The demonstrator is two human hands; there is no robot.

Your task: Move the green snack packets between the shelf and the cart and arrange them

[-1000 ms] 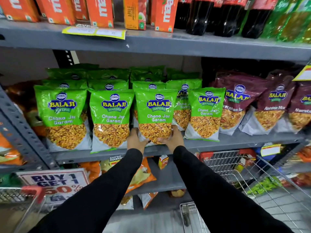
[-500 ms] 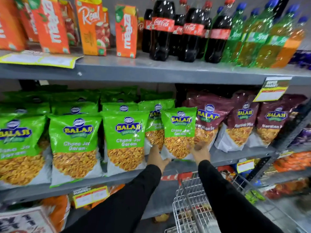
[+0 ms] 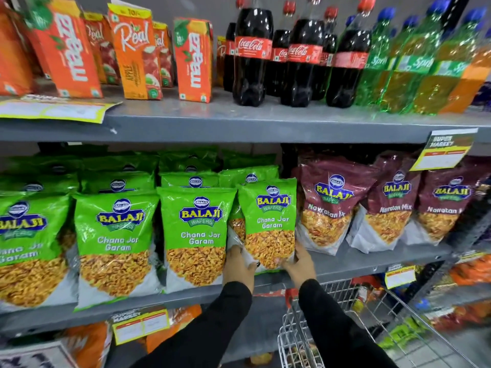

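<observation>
Hands (image 3: 269, 261) clamp green packet (image 3: 268, 221) | maroon packets (image 3: 329, 205) right | cart (image 3: 313, 333) below

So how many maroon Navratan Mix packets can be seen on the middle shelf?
3. All stand right of the green packets: the nearest one beside the packet the hands hold, a middle one, and the far-right one, partly cut off. More may sit hidden behind.

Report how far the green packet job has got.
Done: a front row of green packets stands upright on the shelf. In hand: left hand and right hand grip the rightmost green packet at its base. Left: settling it; the cart shows no green packets.
</observation>
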